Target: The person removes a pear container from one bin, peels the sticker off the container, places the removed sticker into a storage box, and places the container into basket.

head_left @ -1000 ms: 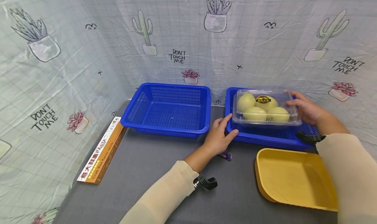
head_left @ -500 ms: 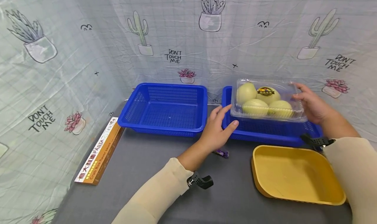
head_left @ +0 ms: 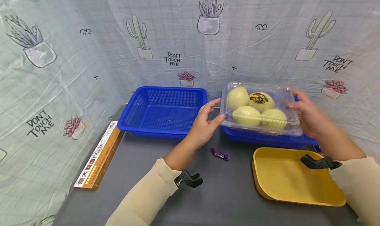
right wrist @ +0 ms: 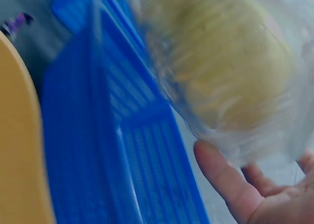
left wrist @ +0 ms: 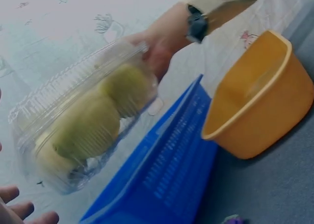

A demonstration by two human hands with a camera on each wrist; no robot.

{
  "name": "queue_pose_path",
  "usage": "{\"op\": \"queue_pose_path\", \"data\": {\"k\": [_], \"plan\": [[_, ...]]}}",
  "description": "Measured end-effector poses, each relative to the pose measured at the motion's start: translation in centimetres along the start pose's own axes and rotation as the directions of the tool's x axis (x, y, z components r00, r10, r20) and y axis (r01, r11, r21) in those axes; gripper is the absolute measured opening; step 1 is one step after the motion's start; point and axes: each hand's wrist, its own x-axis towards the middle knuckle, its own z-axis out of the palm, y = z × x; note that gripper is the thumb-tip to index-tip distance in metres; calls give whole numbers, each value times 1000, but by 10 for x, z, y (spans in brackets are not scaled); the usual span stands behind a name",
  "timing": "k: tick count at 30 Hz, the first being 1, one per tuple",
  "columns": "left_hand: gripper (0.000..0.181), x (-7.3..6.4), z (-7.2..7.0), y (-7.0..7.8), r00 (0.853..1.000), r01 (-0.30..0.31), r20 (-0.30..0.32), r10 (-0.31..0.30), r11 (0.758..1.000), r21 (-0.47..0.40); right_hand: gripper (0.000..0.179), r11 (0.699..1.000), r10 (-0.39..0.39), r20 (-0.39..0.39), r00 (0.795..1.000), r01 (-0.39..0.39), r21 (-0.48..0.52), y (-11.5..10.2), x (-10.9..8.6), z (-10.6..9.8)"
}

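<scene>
A clear plastic box (head_left: 283,94) with several pale yellow-green round fruits (head_left: 246,115) and a dark label is held up, tilted, above the right blue basket (head_left: 249,137). My right hand (head_left: 311,115) grips its right end, thumb in front. At the other end is my left hand (head_left: 203,125), fingers extended and thumb spread. In the left wrist view, the left hand's fingertips (left wrist: 19,209) show a gap from the box. The right wrist view has the right hand (right wrist: 265,194) against the box's end. Most of the right basket's inside is hidden by the box.
Another blue basket (head_left: 169,132) stands at the back left. A yellow tub (head_left: 297,176) sits at the front right, partly behind the right sleeve. A purple-wrapped candy (head_left: 219,154) lies mid-table. Along the left edge lies a pasta box (head_left: 98,156).
The fruit box has risen out of the right basket, then shifted left and tilted, with my right hand. My left hand has moved left from the basket's edge, uncovering the candy.
</scene>
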Motion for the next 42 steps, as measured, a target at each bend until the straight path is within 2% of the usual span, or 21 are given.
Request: {"op": "queue_pose_path", "data": {"k": [4,9,13,20,27,34,42], "plan": [[58,-2,-12,2,1000,16,-10,-17,998,-55,44,1000,-25,-37,999,25,-8,3,-11,21],[55,-9,-27,3,999,32,-3,-32,996,-79,48,1000,17,-28,999,-17,-10,4,-20,44],[54,-20,-37,5,999,35,-2,-35,996,-84,51,999,35,-7,999,-35,-20,7,-26,60],[52,-44,-53,8,1000,10,-24,-12,995,-102,57,997,46,-43,998,-49,-53,11,-33,91],[52,-67,-73,8,997,22,-72,-26,998,-62,72,987,80,-69,994,-89,-137,18,-32,123],[50,-95,-91,4,988,53,-141,-56,998,-25,74,987,102,-57,993,-108,-122,26,-31,156],[51,-121,-114,0,977,54,-210,-46,998,35,76,989,123,-27,992,-124,-81,40,-25,193]]}}
